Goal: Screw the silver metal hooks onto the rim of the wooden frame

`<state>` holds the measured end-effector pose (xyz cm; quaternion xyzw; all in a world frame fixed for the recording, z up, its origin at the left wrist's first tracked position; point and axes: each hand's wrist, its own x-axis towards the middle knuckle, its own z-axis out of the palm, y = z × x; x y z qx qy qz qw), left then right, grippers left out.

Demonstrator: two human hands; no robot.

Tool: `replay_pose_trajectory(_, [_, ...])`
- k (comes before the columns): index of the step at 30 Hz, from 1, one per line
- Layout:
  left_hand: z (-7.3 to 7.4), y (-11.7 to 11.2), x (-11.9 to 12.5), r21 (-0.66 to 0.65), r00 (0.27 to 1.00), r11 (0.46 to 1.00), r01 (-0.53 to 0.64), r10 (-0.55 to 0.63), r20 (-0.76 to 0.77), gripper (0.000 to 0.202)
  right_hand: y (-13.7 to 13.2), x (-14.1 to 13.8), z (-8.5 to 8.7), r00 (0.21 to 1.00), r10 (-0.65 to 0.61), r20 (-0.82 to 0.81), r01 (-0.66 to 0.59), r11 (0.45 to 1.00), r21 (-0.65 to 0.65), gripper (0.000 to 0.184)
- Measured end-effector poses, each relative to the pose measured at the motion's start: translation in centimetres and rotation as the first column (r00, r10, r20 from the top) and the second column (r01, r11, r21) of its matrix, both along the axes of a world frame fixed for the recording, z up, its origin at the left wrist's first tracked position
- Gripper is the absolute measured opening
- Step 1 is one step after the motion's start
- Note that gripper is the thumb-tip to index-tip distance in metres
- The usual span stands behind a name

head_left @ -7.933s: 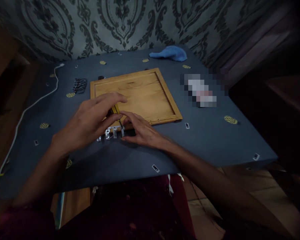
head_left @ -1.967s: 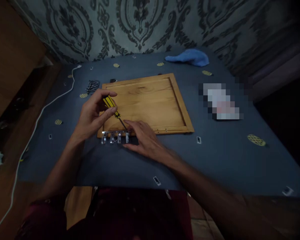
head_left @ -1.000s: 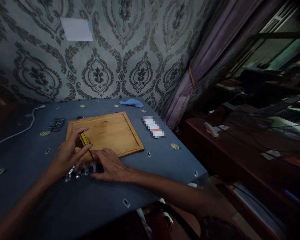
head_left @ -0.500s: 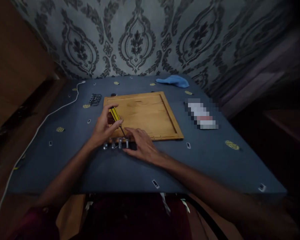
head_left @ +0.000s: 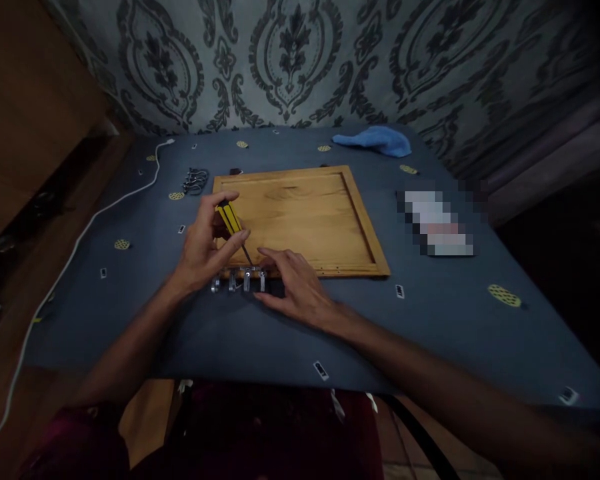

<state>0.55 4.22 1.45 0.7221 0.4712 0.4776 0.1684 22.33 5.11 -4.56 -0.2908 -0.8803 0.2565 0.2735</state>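
My left hand is closed around a yellow and black screwdriver, its index finger over the handle's end. The shaft slants down to a metal hook rail on the near edge of a wooden framed panel. Several silver hooks hang from that rail over the near side. My right hand grips the rail's right end, index finger above and thumb below the last hook. Its fingers partly hide the rail there. Whether the tip sits in a screw is too small to tell.
A cluster of dark metal hooks lies behind the panel's left side. At the back right rests a blue cloth; a blurred-out object is to the right. A white cable runs along the left of the blue-covered table.
The camera view has shifted down and closer, so the panel appears larger. Both hands keep their holds on the screwdriver and rail, with only a slight change in the screwdriver's tilt.
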Motion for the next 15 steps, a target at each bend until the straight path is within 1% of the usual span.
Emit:
replay_pose_trajectory(3, [0.2, 0.0, 0.0, 0.040, 0.999, 0.999, -0.003, 0.005, -0.049, 0.051, -0.1, 0.0, 0.2, 1.000, 0.010, 0.011, -0.010, 1.000, 0.012, 0.068])
replay_pose_trajectory(7, [0.4, 0.0, -0.1, 0.039, 0.997, 0.999, -0.014, 0.017, -0.072, 0.051, -0.1, 0.1, 0.6, 0.999, 0.032, 0.004, -0.032, 0.999, -0.011, 0.065])
replay_pose_trajectory(12, [0.9, -0.3, -0.1, -0.042, 0.999, 0.999, -0.027, 0.025, -0.033, 0.052, 0.3, 0.0, 1.5, 0.994, 0.102, -0.030, -0.105, 0.988, -0.112, 0.072])
replay_pose_trajectory(15, [0.9, -0.6, -0.1, -0.078, 1.000, 0.997, -0.022, 0.022, -0.010, 0.051, 0.6, -0.5, 1.6, 0.992, 0.125, -0.019, -0.126, 0.983, -0.130, 0.078])
